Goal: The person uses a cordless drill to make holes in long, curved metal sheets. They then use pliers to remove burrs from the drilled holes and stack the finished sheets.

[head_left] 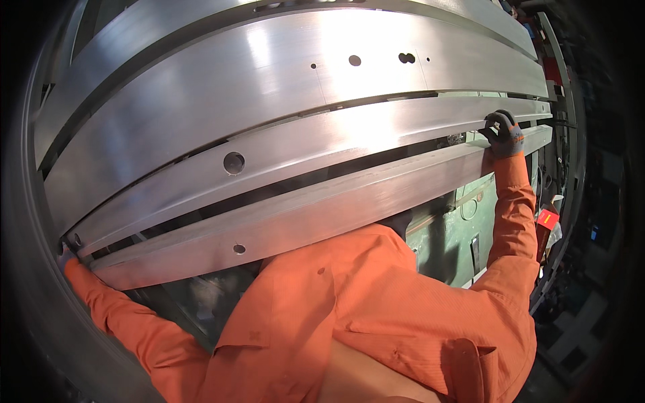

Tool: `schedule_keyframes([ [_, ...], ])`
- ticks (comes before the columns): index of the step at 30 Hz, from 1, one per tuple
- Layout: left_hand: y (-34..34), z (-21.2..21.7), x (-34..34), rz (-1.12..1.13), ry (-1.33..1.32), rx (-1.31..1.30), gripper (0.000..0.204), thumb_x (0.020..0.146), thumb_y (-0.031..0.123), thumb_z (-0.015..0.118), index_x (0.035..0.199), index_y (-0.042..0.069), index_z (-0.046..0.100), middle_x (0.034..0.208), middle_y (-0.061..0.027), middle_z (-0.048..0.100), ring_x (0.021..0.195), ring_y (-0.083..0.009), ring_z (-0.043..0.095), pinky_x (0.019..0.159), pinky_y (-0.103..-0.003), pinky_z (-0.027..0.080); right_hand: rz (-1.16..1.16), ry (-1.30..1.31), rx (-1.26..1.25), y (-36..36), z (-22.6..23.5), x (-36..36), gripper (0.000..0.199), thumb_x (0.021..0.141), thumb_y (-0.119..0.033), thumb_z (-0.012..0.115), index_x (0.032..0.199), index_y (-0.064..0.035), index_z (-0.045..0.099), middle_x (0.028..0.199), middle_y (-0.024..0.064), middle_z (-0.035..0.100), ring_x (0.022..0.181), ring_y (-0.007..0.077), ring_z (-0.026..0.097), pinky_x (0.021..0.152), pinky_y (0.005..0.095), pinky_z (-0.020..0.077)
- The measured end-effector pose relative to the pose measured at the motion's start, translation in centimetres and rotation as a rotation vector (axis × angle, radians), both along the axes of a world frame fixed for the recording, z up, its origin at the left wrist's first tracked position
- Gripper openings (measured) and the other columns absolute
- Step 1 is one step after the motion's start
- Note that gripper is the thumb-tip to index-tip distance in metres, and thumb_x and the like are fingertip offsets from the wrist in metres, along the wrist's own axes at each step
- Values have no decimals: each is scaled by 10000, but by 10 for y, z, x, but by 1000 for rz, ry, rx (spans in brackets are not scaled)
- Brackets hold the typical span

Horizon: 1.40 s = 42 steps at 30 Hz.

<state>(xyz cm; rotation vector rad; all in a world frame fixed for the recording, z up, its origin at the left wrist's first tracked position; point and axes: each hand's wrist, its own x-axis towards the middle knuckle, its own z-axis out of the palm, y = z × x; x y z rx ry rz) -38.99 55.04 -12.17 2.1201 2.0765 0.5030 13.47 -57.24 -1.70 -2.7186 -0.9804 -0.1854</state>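
Note:
A long silvery metal bar [295, 146] with a round hole near its left part lies crosswise in front of me. My right hand [504, 134], in a grey and dark glove, curls its fingers over the near edge of this bar toward its right end. At the far left, my left hand [66, 255] is closed at the bar's other end; it looks small there and its fingers are partly hidden. Closer to my body runs a second metal bar [316, 218], with a small hole in its near face. My right forearm passes over its right part.
Beyond the bars lies a broad metal plate [201, 101] with several holes, and another metal piece [168, 27] behind it. Beneath is a green surface [440, 245]. A red box [548, 219] sits at the right, beside dark clutter.

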Motion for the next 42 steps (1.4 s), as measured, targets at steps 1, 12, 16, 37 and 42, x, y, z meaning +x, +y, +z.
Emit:
schedule_keyframes([
  [1,0,2,-1,5,8,-2,491,817,363,681,1121,-23,681,1076,-221,688,1012,-329,646,891,-391,484,-5,-11,9,-2,-3,1,309,672,-83,789,939,-77,635,919,105,656,860,330,645,719,408,519],
  [12,-6,13,-7,-1,12,14,490,831,355,690,1118,-41,676,1067,-196,691,997,-296,642,885,-374,483,-101,60,209,-6,-18,8,430,632,15,823,1027,-63,672,1016,76,644,867,192,644,717,299,528],
  [16,-8,18,-11,1,2,16,489,836,353,693,1118,-47,675,1063,-187,693,992,-284,641,884,-367,483,-76,63,310,-19,-28,9,478,617,22,850,1055,-41,670,1052,60,628,870,151,605,731,259,500],
  [37,-2,16,-7,-190,19,88,490,863,338,711,1113,-81,666,1045,-138,699,962,-219,633,874,-334,482,-84,101,350,-22,-28,8,420,636,69,794,1032,-6,674,1054,78,611,907,164,619,738,273,504],
  [42,-4,23,-6,-68,-37,19,490,859,356,705,1110,-64,672,1047,-157,701,960,-236,645,864,-344,489,-64,82,383,-16,-25,4,428,623,53,824,1020,-6,675,1040,75,616,887,154,622,745,261,508],
])
